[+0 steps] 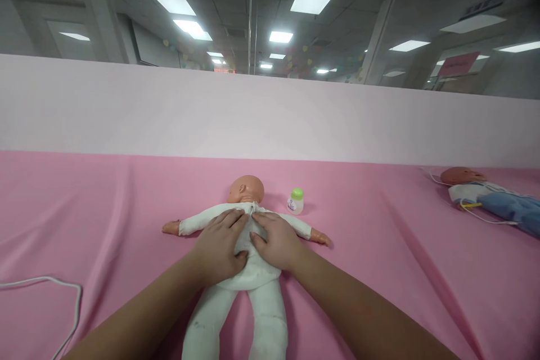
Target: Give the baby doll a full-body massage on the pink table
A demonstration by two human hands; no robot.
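Note:
A baby doll (253, 278) with a white cloth body lies face down on the pink sheet, its head turned to the left and its arms spread wide. My left hand (219, 244) rests flat on the left side of the doll's upper back, fingers stretched out. On the right side of the back lies my right hand (276, 239), also flat with its thumb apart. Neither hand grips anything. Just beyond the doll's right-hand arm stands a small clear jar (296, 202) with a green lid.
A second doll (498, 199) in blue and white clothing, with a thin white tube, lies at the far right. A white cable (78, 298) runs across the pink sheet (363, 292) at lower left. Behind rises a white panel (270, 118) topped by glass.

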